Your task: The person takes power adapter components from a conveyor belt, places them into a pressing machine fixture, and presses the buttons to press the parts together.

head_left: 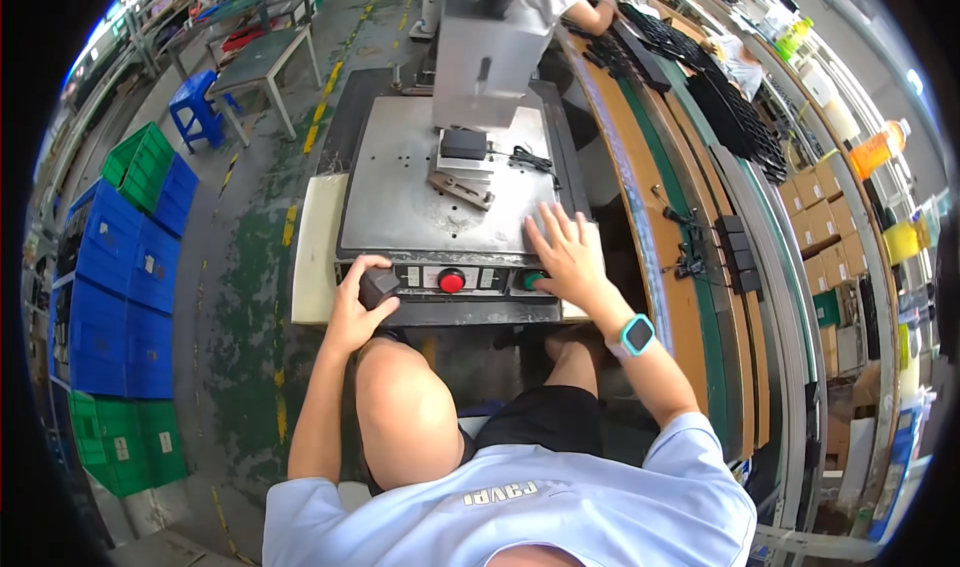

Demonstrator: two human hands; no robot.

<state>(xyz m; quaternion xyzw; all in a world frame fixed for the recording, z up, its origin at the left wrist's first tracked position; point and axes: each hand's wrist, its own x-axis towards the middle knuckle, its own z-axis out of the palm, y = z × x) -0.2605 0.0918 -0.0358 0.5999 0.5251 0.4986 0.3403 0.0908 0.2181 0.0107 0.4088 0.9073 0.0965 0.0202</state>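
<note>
My left hand [352, 309] is closed around a small black power adapter [378, 289] at the left front corner of a bench press machine [400, 197]. The fingers of my right hand [572, 257] are spread over the right front edge of its metal plate, with the thumb on a green button [530, 280]. A red button [451, 281] sits between my hands on the front panel. Another black power adapter [463, 145] with a coiled cable [533, 159] lies in the metal fixture [465, 177], beneath the blurred grey press head [482, 72].
To the right runs a conveyor line [640, 182] with several black adapters [738, 252] and black trays [715, 87]. A co-worker's arm [592, 14] reaches over its far end. Blue crates [125, 257], green crates [125, 442] and a blue stool [195, 107] stand left.
</note>
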